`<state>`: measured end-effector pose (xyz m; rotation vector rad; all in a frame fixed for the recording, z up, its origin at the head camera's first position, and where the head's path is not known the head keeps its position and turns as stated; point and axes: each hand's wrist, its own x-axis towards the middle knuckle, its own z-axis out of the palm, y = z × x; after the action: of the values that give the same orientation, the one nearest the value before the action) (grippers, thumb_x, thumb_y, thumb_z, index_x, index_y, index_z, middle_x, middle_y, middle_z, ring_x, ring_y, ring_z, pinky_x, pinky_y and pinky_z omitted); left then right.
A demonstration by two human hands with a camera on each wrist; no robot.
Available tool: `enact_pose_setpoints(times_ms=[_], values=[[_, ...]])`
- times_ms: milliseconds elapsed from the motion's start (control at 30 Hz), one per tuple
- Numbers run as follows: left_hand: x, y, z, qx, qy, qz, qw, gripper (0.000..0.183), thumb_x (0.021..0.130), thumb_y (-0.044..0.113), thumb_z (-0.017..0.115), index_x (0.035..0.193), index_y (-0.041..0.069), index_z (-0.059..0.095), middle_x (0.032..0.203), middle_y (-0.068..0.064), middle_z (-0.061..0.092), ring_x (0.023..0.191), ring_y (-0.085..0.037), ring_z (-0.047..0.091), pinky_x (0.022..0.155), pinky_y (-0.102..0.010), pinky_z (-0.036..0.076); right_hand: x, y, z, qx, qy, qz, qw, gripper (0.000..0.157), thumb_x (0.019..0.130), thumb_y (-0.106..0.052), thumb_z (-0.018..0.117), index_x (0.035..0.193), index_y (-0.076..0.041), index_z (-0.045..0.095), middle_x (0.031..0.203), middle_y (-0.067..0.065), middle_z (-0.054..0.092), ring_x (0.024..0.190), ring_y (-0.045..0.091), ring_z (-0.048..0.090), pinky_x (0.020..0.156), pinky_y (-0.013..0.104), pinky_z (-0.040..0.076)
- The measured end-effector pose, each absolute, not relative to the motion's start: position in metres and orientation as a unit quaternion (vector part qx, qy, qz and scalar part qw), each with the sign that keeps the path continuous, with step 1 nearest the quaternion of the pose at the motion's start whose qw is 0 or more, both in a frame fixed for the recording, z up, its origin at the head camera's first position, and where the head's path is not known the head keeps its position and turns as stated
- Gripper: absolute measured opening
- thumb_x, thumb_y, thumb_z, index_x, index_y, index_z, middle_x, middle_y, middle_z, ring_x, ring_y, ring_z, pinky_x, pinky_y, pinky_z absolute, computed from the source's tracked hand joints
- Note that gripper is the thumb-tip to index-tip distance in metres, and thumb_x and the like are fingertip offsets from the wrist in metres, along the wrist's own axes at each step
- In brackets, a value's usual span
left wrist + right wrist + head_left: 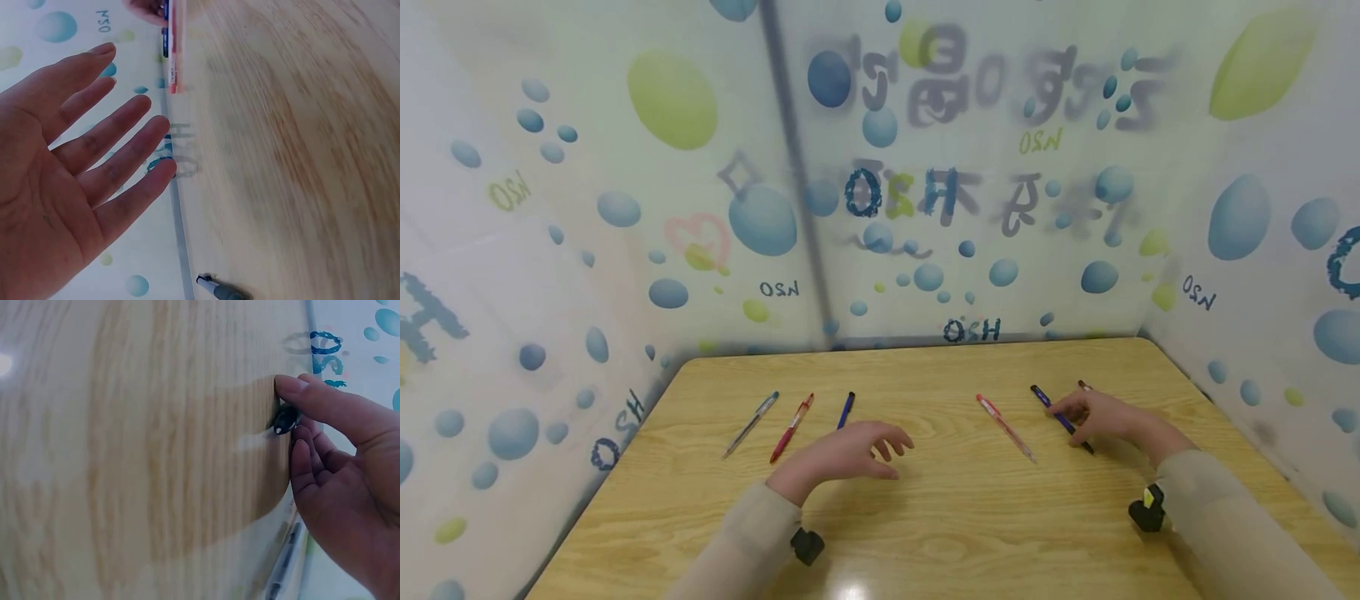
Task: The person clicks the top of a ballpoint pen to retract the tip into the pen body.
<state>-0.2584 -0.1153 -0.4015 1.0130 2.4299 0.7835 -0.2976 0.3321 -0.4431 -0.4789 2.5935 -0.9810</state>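
My right hand [1097, 417] is at a blue pen [1054, 417] with a dark cap, its thumb and fingers about the barrel as the pen lies on the table. In the right wrist view, the pen's dark end [285, 420] shows between thumb and fingers. Partly behind that hand is another pen [1083, 385] with a dark reddish end. My left hand [857, 450] hovers with spread, relaxed fingers and holds nothing. It partly hides a second blue pen [847, 407]. A clear pen with a red cap [1003, 427] lies between the hands.
On the left of the wooden table [955, 533] lie a red pen [792, 428] and a clear pen with a blue-green end [751, 425]. White curtains [925, 275] printed with bubbles stand round the back and sides.
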Motion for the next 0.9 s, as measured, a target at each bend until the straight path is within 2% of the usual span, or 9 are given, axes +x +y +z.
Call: enact_pose_setpoints(times_ms=[167, 300, 633, 900], values=[[-0.259, -0.108, -0.399, 0.361, 0.868, 0.281, 0.191, 0.042, 0.090, 0.019, 0.073, 0.130, 0.016, 0.060, 0.116, -0.003, 0.065, 0.104, -0.018, 0.062, 0.084, -0.029, 0.051, -0.299, 0.329, -0.440, -0.182, 0.909, -0.334, 0.171, 0.046, 0.076, -0.003, 0.081, 0.119, -0.002, 0.068, 0.102, 0.007, 0.057, 0.089, 0.023, 0.049, 0.075, 0.034, 0.045], [-0.260, -0.101, -0.398, 0.363, 0.867, 0.286, 0.188, 0.042, 0.089, 0.020, 0.073, 0.129, 0.018, 0.061, 0.116, -0.002, 0.065, 0.103, -0.016, 0.062, 0.084, -0.028, 0.051, -0.300, 0.327, -0.440, -0.196, 0.907, -0.327, 0.180, 0.045, 0.075, 0.000, 0.080, 0.118, -0.002, 0.067, 0.094, 0.005, 0.055, 0.082, 0.022, 0.047, 0.067, 0.031, 0.043], [-0.261, -0.094, -0.398, 0.367, 0.859, 0.298, 0.198, 0.044, 0.090, 0.018, 0.072, 0.132, 0.018, 0.059, 0.116, -0.005, 0.065, 0.101, -0.014, 0.062, 0.085, -0.027, 0.051, -0.301, 0.322, -0.439, -0.170, 0.912, -0.315, 0.199, 0.047, 0.069, 0.009, 0.078, 0.112, -0.009, 0.067, 0.097, 0.008, 0.055, 0.083, 0.023, 0.049, 0.062, 0.032, 0.047], [-0.261, -0.089, -0.401, 0.378, 0.854, 0.298, 0.199, 0.043, 0.090, 0.018, 0.073, 0.131, 0.018, 0.060, 0.114, -0.004, 0.066, 0.100, -0.015, 0.063, 0.086, -0.026, 0.050, -0.294, 0.315, -0.430, -0.109, 0.907, -0.340, 0.225, 0.050, 0.070, 0.012, 0.074, 0.114, -0.008, 0.064, 0.105, 0.014, 0.055, 0.068, 0.021, 0.055, 0.057, 0.033, 0.050]])
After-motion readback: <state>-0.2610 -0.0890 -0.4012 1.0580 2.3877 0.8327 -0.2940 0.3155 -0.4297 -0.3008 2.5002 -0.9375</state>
